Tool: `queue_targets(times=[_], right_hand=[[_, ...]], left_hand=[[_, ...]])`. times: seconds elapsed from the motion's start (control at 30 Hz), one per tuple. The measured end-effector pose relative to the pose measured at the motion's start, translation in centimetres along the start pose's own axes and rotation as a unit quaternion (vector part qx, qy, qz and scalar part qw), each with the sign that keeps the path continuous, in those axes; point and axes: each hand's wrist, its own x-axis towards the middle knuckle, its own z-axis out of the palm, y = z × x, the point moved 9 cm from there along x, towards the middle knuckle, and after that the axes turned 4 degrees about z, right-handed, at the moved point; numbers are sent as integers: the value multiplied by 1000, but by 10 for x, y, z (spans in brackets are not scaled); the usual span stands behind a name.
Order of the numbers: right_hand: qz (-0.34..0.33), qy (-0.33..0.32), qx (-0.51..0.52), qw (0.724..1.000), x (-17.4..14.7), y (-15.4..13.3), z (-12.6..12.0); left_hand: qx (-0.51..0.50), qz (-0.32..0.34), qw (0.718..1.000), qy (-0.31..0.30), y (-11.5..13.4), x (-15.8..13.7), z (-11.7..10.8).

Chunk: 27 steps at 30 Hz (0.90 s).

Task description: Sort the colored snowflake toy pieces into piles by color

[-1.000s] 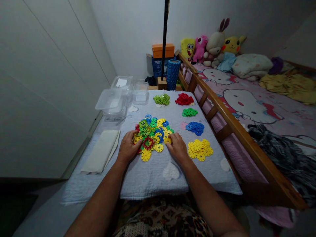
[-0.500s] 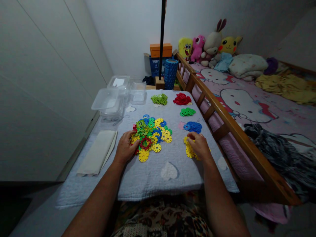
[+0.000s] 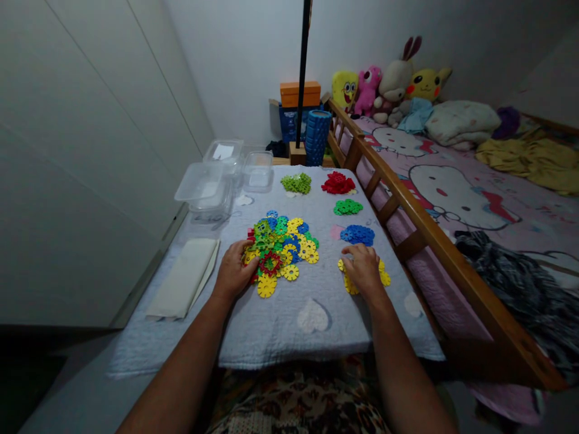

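We take the mixed heap [image 3: 291,244] of toy discs as our landmark, in the middle of the desk [image 3: 266,337]. At its left edge rests the left hand [image 3: 234,269], its grip loosely spread, with thumb and forefinger apart. The right hand [image 3: 363,267] is to the right of the heap, above the yellow pile [image 3: 351,286]; we cannot tell whether its grip pinches a disc (the palm hides the fingertips).

What could go wrong, we think, comes from the crowding. The blue pile [image 3: 357,234] lies just beyond the right hand, so a careless knuckle could push blue pieces among the yellow ones. The discs overlap and have notches; lifting one from the heap may drag its neighbours. If the left hand pressed inward, the heap could spread toward the yellow pile, and the colours would mix.
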Motion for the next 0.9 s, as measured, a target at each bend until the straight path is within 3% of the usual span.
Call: queue_targets(times=[0.17,0.3,0.53,0.77,0.9], right_hand=[[-84,-33,32,995,4,-54,8],[-85,-46,23,995,5,-76,28],[-65,-58,29,996,2,-77,49],[-60,-52,47,996,2,-74,44],[-58,-59,118,990,5,-65,33]], left_hand=[[-2,3,1000,0,1,0,0],[2,6,1000,4,2,-1,-1],[-3,6,1000,4,1,-1,0],[-4,4,1000,8,0,0,0],[-3,4,1000,5,1,0,0]])
